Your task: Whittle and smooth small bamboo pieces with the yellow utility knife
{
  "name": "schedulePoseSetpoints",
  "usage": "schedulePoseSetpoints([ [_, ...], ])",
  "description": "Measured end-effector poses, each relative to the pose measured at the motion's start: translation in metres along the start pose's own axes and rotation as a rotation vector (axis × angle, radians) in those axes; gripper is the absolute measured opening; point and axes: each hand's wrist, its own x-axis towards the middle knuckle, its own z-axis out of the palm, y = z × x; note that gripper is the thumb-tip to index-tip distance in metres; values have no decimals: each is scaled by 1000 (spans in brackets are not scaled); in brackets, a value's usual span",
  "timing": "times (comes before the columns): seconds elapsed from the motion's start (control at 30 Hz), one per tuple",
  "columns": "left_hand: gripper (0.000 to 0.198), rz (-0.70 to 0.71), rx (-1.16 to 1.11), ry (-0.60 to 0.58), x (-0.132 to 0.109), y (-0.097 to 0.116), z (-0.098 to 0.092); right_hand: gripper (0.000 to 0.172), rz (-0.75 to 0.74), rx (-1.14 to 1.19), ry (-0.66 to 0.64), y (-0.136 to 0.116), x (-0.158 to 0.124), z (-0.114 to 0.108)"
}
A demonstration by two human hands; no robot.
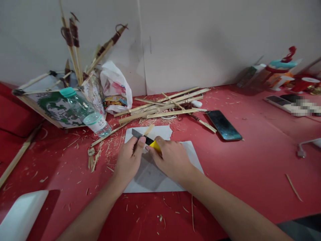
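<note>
My right hand (168,155) is closed round the yellow handle of a utility knife (155,146). Its dark blade points up and left, lying across a short pale bamboo strip (148,130). My left hand (130,155) is closed on that strip, its thumb at the black front part of the knife; the strip's lower end is hidden by the fingers. Both hands are over a sheet of white paper (160,185) on the red table (250,167).
Bamboo strips (165,107) lie piled behind the paper, among scattered shavings. A plastic bottle (87,115) leans at left by a dragon-patterned frame (50,103) and a white plastic bag (116,87). A phone (224,125) lies right, with a cable plug (301,152) farther over.
</note>
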Motion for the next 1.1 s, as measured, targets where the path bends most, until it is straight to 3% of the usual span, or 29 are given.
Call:
schedulePoseSetpoints([
  [0.27, 42, -78, -294, -62, -3, 1, 7, 37, 6, 5, 15, 1, 0, -1],
  [0.57, 48, -63, -231, -45, 5, -2, 5, 35, 23, -14, 24, 5, 0, -3],
  [0.73, 49, -49, -133, 30, 5, -1, 3, 36, 52, 8, -4, 4, 2, -4],
  [0.97, 39, -15, 182, -2, -3, 5, 0, 41, 54, 279, -96, 8, 4, 2],
  [1.1, 36, 3, 83, -5, -4, 6, 1, 43, 25, 437, -122, 11, 4, 4],
])
